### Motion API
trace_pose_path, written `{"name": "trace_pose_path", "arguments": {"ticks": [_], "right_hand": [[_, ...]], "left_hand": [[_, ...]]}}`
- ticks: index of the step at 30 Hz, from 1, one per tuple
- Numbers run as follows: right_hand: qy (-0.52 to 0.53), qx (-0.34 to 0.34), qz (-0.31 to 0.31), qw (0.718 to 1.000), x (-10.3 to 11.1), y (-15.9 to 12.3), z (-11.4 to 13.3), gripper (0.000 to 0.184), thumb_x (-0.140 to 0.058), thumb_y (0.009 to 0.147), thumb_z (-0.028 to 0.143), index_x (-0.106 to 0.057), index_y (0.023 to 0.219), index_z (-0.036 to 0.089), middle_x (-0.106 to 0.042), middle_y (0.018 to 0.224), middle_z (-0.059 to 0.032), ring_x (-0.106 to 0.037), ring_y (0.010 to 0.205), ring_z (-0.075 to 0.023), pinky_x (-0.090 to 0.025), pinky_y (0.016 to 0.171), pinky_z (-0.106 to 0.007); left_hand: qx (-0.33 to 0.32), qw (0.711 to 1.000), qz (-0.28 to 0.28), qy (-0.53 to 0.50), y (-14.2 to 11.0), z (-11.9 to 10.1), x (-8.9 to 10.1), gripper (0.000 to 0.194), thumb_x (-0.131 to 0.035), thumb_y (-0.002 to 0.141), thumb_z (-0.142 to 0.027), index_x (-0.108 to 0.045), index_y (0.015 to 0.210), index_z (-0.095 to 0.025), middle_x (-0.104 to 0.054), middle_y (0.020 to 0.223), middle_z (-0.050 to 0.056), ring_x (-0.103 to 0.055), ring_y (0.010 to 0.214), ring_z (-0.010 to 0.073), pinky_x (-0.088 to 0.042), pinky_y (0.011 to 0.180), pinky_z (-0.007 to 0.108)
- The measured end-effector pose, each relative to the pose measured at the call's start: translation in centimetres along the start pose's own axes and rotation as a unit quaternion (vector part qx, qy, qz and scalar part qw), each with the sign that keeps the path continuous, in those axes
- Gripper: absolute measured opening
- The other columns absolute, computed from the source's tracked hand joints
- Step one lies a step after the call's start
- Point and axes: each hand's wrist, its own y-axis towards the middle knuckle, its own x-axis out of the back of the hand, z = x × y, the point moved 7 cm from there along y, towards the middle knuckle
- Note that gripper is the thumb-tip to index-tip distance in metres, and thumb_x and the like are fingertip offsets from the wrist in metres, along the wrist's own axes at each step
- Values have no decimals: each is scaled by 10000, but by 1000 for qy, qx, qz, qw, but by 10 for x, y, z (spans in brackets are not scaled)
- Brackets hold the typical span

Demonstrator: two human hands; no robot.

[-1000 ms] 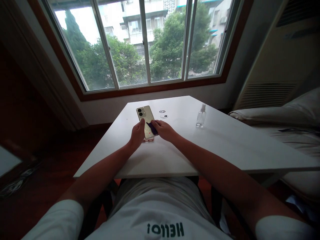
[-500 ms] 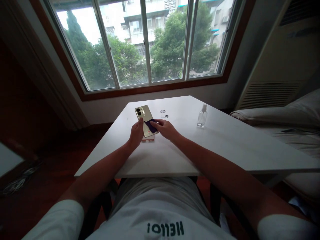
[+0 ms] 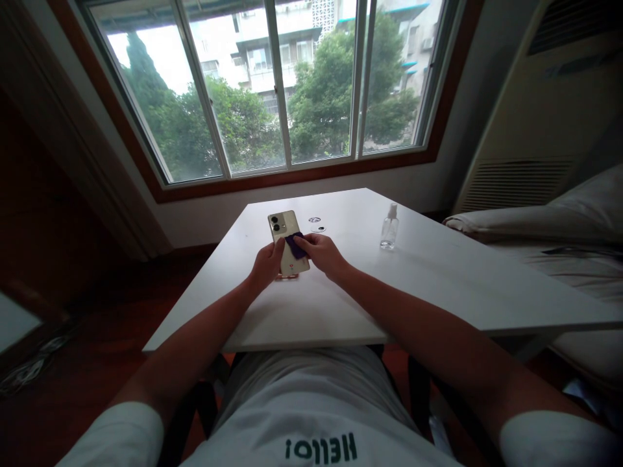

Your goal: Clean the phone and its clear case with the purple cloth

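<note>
A pale gold phone [image 3: 285,233] with two round camera lenses faces back-up over the white table [image 3: 438,279]. My left hand [image 3: 267,264] grips its left edge and lower end, fingers wrapped round it. My right hand [image 3: 321,253] pinches a small dark purple cloth [image 3: 294,245] and presses it on the phone's back, just below the lenses. A second thin pinkish thing [image 3: 287,276] lies on the table under the phone; I cannot make out what it is.
Two small round items [image 3: 316,224] lie on the table beyond the phone. A clear small spray bottle [image 3: 388,228] stands to the right. A bed with a pillow [image 3: 559,214] adjoins the table's right side. A wide window [image 3: 272,84] fills the far wall.
The cloth under my right fingers has slid up the phone's back toward the lenses. Both hands with the phone have kept about the same spot, while the camera view shifted slightly.
</note>
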Motion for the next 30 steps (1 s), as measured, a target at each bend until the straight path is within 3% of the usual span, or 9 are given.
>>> {"name": "trace_pose_path", "arguments": {"ticks": [7,12,17,24,27,30], "right_hand": [[82,21,-23,996,11,5,9,494,-745,779,589,-719,980,139,-742,956,-89,-674,836,-196,-560,742,-317],[130,39,-41,990,18,8,18,471,-759,772,563,-714,977,142,-734,950,-76,-671,857,-190,-563,795,-316],[160,42,-21,986,19,6,27,442,-796,757,500,-704,998,141,-734,967,-74,-674,856,-179,-556,795,-307],[165,76,70,981,8,0,44,481,-855,694,350,-677,1105,173,-739,1090,-66,-684,1017,-207,-532,947,-350],[137,93,113,980,4,-3,48,504,-856,689,311,-685,1146,186,-733,1113,-55,-675,1034,-205,-523,962,-353],[88,104,113,984,5,-3,50,462,-853,688,323,-712,1105,183,-741,1060,-50,-678,984,-206,-532,924,-353]], "left_hand": [[15,997,74,5,-8,4,-13,596,-551,861,-723,-656,868,-137,-670,689,68,-614,555,181,-450,448,266],[-26,990,113,75,-9,5,-17,560,-517,905,-686,-620,773,-151,-598,591,43,-543,470,139,-358,417,236],[-74,976,136,153,-12,-6,-18,572,-445,954,-656,-584,694,-165,-591,571,48,-537,476,138,-354,456,243],[-120,962,103,221,-10,-16,-9,547,-459,957,-625,-646,708,-176,-655,644,69,-581,542,172,-353,527,265],[-145,951,96,255,-9,-18,-7,517,-466,964,-591,-659,709,-185,-650,645,65,-572,553,178,-339,560,276],[-163,948,88,260,-8,-19,-6,490,-502,950,-583,-667,704,-192,-649,655,64,-553,563,178,-324,580,280]]}}
